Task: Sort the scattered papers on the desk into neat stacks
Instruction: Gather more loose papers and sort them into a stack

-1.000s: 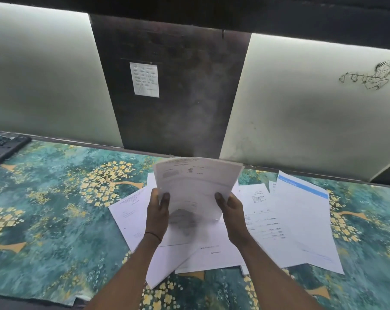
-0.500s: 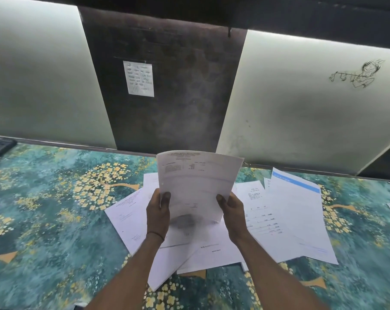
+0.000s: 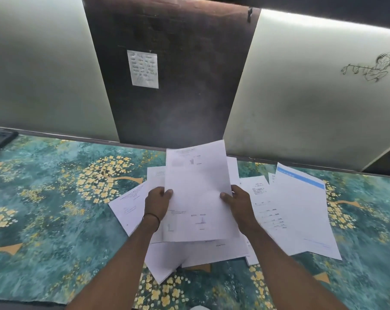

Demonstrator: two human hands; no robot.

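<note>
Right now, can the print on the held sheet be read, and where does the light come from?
Head view: print on the sheet, held by the left hand and right hand, is blurred, unreadable; light falls from a bright strip atop the right panel; the wide lens tilts that panel outward.

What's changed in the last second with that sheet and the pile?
The held sheet has flattened from its bowed shape, showing full length. Left hand and right hand still grip its side edges. The scattered papers on the desk lie as before.
</note>
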